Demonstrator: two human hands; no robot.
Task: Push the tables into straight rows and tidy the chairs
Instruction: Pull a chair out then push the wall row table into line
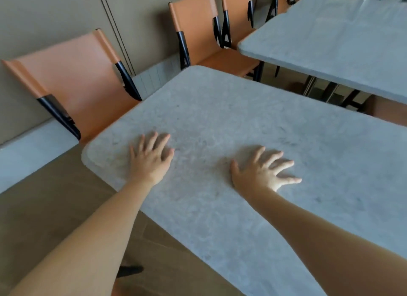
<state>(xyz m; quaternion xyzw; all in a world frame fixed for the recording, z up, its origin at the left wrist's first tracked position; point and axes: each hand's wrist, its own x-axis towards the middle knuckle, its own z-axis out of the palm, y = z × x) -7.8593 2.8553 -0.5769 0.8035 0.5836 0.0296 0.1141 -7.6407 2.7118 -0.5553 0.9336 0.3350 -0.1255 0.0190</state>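
While my left hand (152, 161) and right hand (264, 172) press flat, fingers spread, on the grey speckled stone-look counter (220, 110), I judge a hard shove could ram its far edge into the orange leather chair (77, 79) just beside it

There is a single view, from a wide-angle camera on the person's head, looking forward and steeply down. It sits close above the near table (242, 124), whose top fills the centre and lower right of the frame. Both forearms reach in from the bottom edge. The view is tilted, so the table edges run diagonally. A second table (343, 40) lies in the upper right, chairs (77, 75) and wall across the upper left.
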